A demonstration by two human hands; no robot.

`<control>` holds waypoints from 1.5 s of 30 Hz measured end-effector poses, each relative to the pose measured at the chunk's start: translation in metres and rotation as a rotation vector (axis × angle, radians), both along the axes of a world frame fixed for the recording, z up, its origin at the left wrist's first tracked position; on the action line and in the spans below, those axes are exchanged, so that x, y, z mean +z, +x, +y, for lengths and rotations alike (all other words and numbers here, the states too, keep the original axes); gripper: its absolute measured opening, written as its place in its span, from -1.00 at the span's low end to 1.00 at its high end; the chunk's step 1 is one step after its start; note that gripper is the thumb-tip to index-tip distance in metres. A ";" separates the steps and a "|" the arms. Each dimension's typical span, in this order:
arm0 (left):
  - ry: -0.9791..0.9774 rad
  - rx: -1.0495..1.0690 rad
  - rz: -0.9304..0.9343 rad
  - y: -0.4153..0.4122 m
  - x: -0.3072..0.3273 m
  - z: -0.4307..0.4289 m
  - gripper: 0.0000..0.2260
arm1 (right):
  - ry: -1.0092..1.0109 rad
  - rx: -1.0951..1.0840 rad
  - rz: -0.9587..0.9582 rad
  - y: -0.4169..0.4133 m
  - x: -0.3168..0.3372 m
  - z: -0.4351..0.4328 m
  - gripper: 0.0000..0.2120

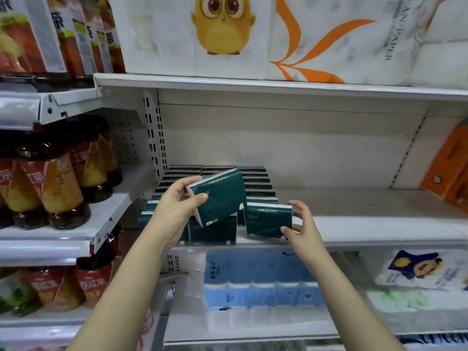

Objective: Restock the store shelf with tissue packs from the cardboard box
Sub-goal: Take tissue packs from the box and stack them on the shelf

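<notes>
My left hand [177, 209] grips a dark green tissue pack [222, 196] and holds it tilted above the shelf [379, 224]. My right hand [301, 224] holds a second green tissue pack [266, 219] by its right end, standing on the shelf near the front edge. Behind both, several matching green packs [255, 183] lie in rows on the shelf's left part, and another pack [215, 230] stands at the front under my left hand. No cardboard box is in view.
Orange tissue packs [448, 171] sit at the shelf's right end. Large paper-roll bags [228, 34] fill the shelf above, blue and white roll packs [258, 282] the shelf below. Drink bottles [55, 183] stand in the bay to the left.
</notes>
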State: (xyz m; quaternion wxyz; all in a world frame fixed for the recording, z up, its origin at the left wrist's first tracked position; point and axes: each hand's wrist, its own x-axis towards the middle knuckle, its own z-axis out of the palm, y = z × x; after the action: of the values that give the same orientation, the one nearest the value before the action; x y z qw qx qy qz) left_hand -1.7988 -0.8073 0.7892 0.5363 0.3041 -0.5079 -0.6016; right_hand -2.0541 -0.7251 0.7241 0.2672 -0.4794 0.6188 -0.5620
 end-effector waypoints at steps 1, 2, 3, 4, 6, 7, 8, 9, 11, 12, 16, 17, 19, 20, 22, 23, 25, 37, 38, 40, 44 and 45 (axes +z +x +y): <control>0.003 -0.005 0.001 0.000 -0.002 -0.006 -0.70 | 0.010 -0.011 0.045 0.002 -0.003 -0.007 -0.43; 0.006 -0.009 0.002 0.000 -0.003 -0.010 -0.70 | 0.023 -0.024 0.082 0.005 -0.006 -0.013 -0.41; 0.006 -0.009 -0.002 0.001 -0.004 -0.015 -0.70 | 0.033 -0.036 0.109 0.007 -0.008 -0.019 -0.40; 0.005 -0.011 -0.002 0.001 -0.004 -0.020 -0.70 | 0.047 -0.046 0.129 0.009 -0.011 -0.023 -0.40; 0.015 -0.022 0.009 0.002 -0.005 -0.026 -0.70 | 0.075 -0.063 0.160 0.012 -0.016 -0.031 -0.41; 0.025 -0.028 0.015 0.002 -0.007 -0.029 -0.70 | 0.085 -0.068 0.178 0.013 -0.018 -0.034 -0.41; 0.032 -0.035 0.017 0.002 -0.007 -0.030 -0.69 | 0.098 -0.076 0.197 0.014 -0.020 -0.035 -0.41; 0.036 -0.038 0.014 0.002 -0.009 -0.032 -0.69 | 0.108 -0.082 0.213 0.015 -0.021 -0.038 -0.40; 0.034 -0.044 0.015 0.003 -0.011 -0.034 -0.68 | 0.132 -0.091 0.233 0.015 -0.020 -0.042 -0.36; 0.031 -0.049 0.020 0.003 -0.013 -0.034 -0.69 | 0.155 -0.091 0.246 0.015 -0.020 -0.044 -0.34; 0.036 -0.077 0.034 0.002 -0.016 -0.033 -0.69 | 0.233 -0.059 0.286 0.012 -0.021 -0.050 -0.32; 0.039 -0.081 0.030 0.001 -0.016 -0.032 -0.69 | 0.243 -0.048 0.290 0.011 -0.020 -0.050 -0.31; 0.045 -0.092 0.019 -0.002 -0.016 -0.031 -0.69 | 0.267 -0.019 0.292 0.010 -0.018 -0.048 -0.29; 0.047 -0.095 0.020 -0.004 -0.016 -0.030 -0.70 | 0.283 -0.002 0.292 0.009 -0.016 -0.047 -0.27; 0.044 -0.104 0.017 -0.009 -0.014 -0.027 -0.70 | 0.309 0.023 0.271 0.006 -0.012 -0.044 -0.19; 0.042 -0.111 0.011 -0.011 -0.013 -0.026 -0.70 | 0.310 0.038 0.245 0.005 -0.009 -0.043 -0.14; 0.033 -0.127 -0.002 -0.015 -0.010 -0.022 -0.70 | 0.277 0.034 0.194 0.004 -0.003 -0.036 -0.13; -0.121 -0.241 -0.218 -0.045 -0.010 0.003 -0.69 | -0.042 0.209 0.038 0.007 0.037 -0.001 -0.30; -0.155 -0.244 -0.260 -0.048 -0.010 0.005 -0.69 | -0.037 0.199 0.050 0.006 0.033 0.001 -0.26; -0.221 -0.224 -0.373 -0.051 -0.010 0.008 -0.68 | -0.038 0.168 0.054 0.002 0.026 0.005 -0.26; -0.442 -0.136 -0.714 -0.060 -0.014 0.007 -0.68 | -0.036 0.115 0.077 0.001 0.021 0.011 -0.34; -0.491 -0.114 -0.789 -0.063 -0.016 0.006 -0.67 | -0.036 0.100 0.092 0.001 0.020 0.011 -0.35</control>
State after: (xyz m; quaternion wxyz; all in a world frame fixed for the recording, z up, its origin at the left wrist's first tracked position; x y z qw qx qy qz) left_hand -1.8613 -0.8015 0.7728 0.3244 0.3452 -0.8162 -0.3308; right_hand -2.0529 -0.7139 0.7436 0.2578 -0.5398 0.5953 -0.5364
